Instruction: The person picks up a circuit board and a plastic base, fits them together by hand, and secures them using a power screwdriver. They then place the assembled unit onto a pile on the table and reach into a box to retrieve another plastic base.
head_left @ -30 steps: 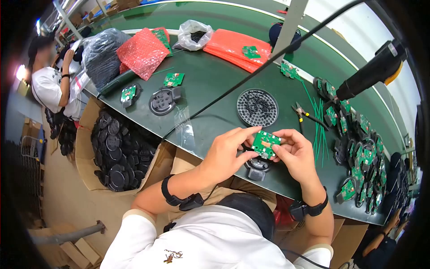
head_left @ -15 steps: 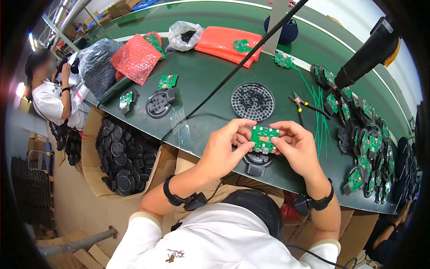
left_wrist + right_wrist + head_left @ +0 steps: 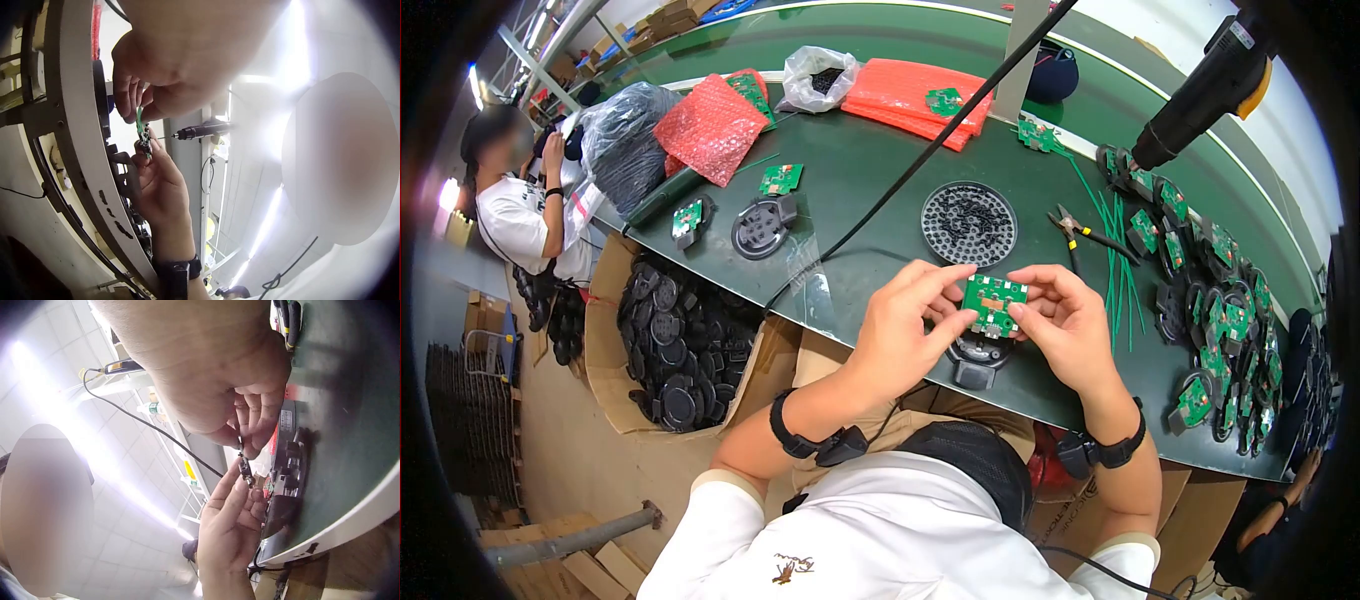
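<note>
A green circuit board is pinched between both hands, close over the table's near edge. My left hand has thumb and fingers on the board's left side. On the right side, my right hand pinches it, thumb over the face near the lower corner. A round black housing lies on the table below the board, partly hidden by it. From the left wrist the circuit board shows nearly edge-on between the fingertips; the right wrist view also shows the board from its edge.
Beyond the hands is a round tray of small black parts, with pliers and green wires to its right. Housings with boards pile up at right, beneath a hanging electric screwdriver. A cardboard box of housings stands left.
The circuit board has turned from slightly tilted to nearly square to the head view. Both hands have kept hold of it, and the head view has shifted a little.
</note>
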{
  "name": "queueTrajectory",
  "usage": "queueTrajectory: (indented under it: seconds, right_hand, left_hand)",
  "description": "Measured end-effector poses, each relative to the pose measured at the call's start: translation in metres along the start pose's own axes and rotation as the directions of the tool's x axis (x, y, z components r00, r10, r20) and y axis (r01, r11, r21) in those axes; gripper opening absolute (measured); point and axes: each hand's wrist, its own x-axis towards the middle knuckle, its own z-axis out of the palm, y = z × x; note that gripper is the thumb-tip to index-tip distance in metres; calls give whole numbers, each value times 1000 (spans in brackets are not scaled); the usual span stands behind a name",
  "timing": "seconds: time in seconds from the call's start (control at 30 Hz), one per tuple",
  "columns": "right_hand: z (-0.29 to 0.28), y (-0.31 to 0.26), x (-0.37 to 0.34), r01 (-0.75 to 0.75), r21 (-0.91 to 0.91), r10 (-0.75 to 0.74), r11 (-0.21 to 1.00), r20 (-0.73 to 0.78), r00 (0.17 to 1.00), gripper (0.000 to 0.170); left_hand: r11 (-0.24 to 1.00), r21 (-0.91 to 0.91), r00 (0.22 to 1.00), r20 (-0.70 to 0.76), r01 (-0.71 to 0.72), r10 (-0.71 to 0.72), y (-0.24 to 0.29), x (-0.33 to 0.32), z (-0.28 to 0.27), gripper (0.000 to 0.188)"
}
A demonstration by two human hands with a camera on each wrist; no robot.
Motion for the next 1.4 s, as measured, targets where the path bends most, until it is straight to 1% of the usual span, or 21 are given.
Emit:
queueTrajectory:
  seconds: [0.07,0.1,0.17,0.2,0.23,0.3,0.33,0.4,0.43,0.5,0.67,0.73,0.77,0.8,0.83,0.87,0.97,1.1,1.23,1.33,1.4]
  right_hand:
    - [3,1,-2,95,101,-97,990,16,995,35]
    - [4,0,-2,94,101,-96,990,20,995,35]
    - [5,0,-1,285,82,-293,955,109,950,36]
    - [5,1,-1,302,35,-304,953,122,945,36]
    - [4,0,-1,302,37,-304,953,124,945,36]
    - [3,-3,-3,335,-222,-317,916,113,942,39]
    - [3,-5,-3,332,-221,-314,917,112,943,39]
    - [5,-9,0,512,-586,-539,627,149,829,44]
    - [4,-11,1,512,-585,-536,629,149,831,44]
    - [3,-12,3,575,-623,-594,530,210,776,45]
    - [-2,-13,-1,505,-623,-506,597,196,840,42]
    - [-6,-15,-3,481,-625,-476,614,193,858,42]
    - [-10,-15,-5,463,-636,-444,618,204,872,42]
    - [-12,-15,-6,445,-646,-412,620,214,885,42]
    - [-12,-14,-7,441,-646,-406,623,214,888,42]
    - [-11,-14,-8,442,-644,-372,624,253,893,42]
    - [-6,-10,-11,429,-622,-306,655,302,903,40]
    - [-10,-10,-10,450,-629,-256,634,379,889,43]
    - [-12,-1,-8,505,-622,-303,598,409,861,47]
    - [-11,-13,-9,507,-581,-317,637,403,859,49]
    - [-11,-14,-6,505,-548,-325,667,396,859,49]
  left_hand:
    - [968,-234,995,61,85,-73,6,0,2,49]
    - [968,-234,996,57,87,-75,5,0,2,49]
    - [904,-376,975,166,203,-149,1,2,3,52]
    - [836,-483,958,237,259,-160,-4,3,4,47]
    - [837,-482,958,235,259,-161,-7,4,4,47]
    - [586,-702,913,333,406,-234,-9,6,4,43]
    - [609,-680,913,316,407,-257,-5,7,5,42]
    - [612,-659,898,355,437,-260,-7,8,0,41]
    - [616,-636,882,391,464,-261,-8,8,-3,41]
    - [629,-618,879,386,471,-279,-5,7,-4,41]
    - [661,-563,861,417,496,-291,-5,3,-7,40]
    - [867,-385,942,238,316,-237,-6,-5,-7,46]
    - [865,-388,941,239,318,-239,-8,-8,-10,46]
    - [982,-176,984,171,73,-43,-9,-11,-16,56]
    - [983,59,974,152,-176,165,-11,-15,-18,67]
    - [969,109,965,169,-222,202,-14,-20,-17,80]
    - [950,203,956,223,-236,190,-13,-28,-12,77]
    - [929,241,952,196,-281,237,-17,-31,-7,67]
    - [933,236,951,214,-273,224,-12,-27,-10,64]
    - [887,289,921,263,-360,288,-12,-25,-7,61]
    - [909,239,937,152,-342,313,-13,-22,-5,52]
